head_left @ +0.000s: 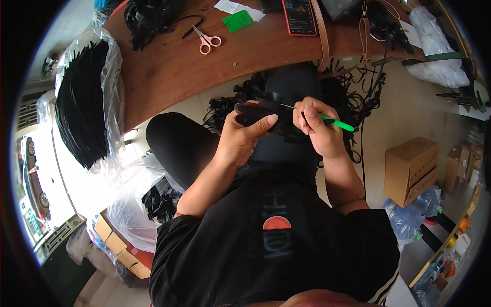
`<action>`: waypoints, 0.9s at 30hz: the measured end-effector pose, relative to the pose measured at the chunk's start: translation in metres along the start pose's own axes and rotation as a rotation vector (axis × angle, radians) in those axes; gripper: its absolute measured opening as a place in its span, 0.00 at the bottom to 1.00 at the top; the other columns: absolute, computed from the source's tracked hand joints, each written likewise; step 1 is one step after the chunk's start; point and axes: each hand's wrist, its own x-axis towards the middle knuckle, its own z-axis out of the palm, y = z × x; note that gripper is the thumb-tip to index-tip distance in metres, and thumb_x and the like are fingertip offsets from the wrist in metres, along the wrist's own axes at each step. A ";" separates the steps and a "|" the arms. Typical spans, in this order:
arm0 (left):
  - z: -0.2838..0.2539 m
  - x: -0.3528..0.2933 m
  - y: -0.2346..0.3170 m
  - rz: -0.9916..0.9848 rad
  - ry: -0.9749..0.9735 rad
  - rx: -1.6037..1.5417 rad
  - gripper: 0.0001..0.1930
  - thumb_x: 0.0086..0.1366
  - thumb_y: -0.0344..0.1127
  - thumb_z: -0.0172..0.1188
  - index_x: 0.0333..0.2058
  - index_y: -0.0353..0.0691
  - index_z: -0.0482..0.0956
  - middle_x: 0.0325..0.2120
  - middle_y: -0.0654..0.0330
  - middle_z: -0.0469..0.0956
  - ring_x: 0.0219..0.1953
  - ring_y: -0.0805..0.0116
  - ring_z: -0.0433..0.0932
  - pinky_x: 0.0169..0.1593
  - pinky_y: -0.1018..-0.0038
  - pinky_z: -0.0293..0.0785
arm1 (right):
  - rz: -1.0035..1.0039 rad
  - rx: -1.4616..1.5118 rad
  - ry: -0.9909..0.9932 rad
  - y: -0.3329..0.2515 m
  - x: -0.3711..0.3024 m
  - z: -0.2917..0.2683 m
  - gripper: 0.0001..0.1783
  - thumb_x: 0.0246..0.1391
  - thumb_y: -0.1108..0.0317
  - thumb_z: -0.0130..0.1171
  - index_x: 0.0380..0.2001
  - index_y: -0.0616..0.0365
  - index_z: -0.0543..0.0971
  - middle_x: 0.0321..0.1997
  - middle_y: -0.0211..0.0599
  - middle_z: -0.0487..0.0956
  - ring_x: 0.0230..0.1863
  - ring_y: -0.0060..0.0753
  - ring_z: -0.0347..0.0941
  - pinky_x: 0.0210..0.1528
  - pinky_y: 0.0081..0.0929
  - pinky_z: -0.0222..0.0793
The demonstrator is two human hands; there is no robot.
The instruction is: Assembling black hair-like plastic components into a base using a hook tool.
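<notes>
Above my lap, my left hand [239,135] grips a black strap-like piece [253,111], its thumb pressed flat along the top. Closed fingers of my right hand [318,125] hold a slim awl-like tool [342,124] with a green handle and a thin metal shaft. That shaft points left toward the black piece; whether its tip touches or enters the material I cannot tell. More black strips [227,110] hang around my knees, below the table edge.
On the brown table [163,77] lie pink-handled scissors [207,41], a green card [238,21], a red-edged phone [299,18] and a tan strap [322,38]. Black strips [82,105] in plastic hang over its left end. A cardboard box [411,169] stands on the right.
</notes>
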 end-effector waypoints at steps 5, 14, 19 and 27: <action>0.002 -0.002 0.002 0.023 -0.009 0.053 0.11 0.60 0.23 0.65 0.43 0.35 0.79 0.37 0.61 0.80 0.38 0.74 0.79 0.42 0.77 0.77 | 0.105 0.007 -0.021 0.007 -0.001 0.003 0.24 0.67 0.51 0.47 0.20 0.54 0.65 0.17 0.23 0.61 0.21 0.16 0.53 0.25 0.16 0.47; -0.004 -0.003 0.000 0.132 0.008 0.270 0.09 0.60 0.22 0.65 0.40 0.33 0.80 0.33 0.67 0.76 0.36 0.79 0.75 0.41 0.82 0.72 | 0.245 -0.002 -0.061 0.005 -0.001 -0.001 0.23 0.67 0.52 0.47 0.20 0.54 0.66 0.18 0.23 0.63 0.21 0.13 0.53 0.24 0.15 0.47; -0.014 0.002 0.000 0.329 -0.063 0.546 0.12 0.58 0.24 0.67 0.42 0.32 0.80 0.34 0.63 0.79 0.33 0.78 0.76 0.37 0.81 0.71 | 0.245 -0.077 -0.056 0.004 -0.002 0.002 0.22 0.66 0.54 0.50 0.22 0.57 0.69 0.20 0.24 0.67 0.22 0.13 0.58 0.25 0.14 0.52; 0.002 -0.006 0.024 -0.308 -0.225 0.160 0.24 0.52 0.28 0.73 0.49 0.36 0.77 0.39 0.59 0.79 0.30 0.79 0.76 0.36 0.85 0.71 | 0.052 -0.499 0.386 0.006 0.025 -0.027 0.22 0.67 0.52 0.48 0.22 0.54 0.71 0.17 0.23 0.68 0.19 0.12 0.59 0.21 0.15 0.47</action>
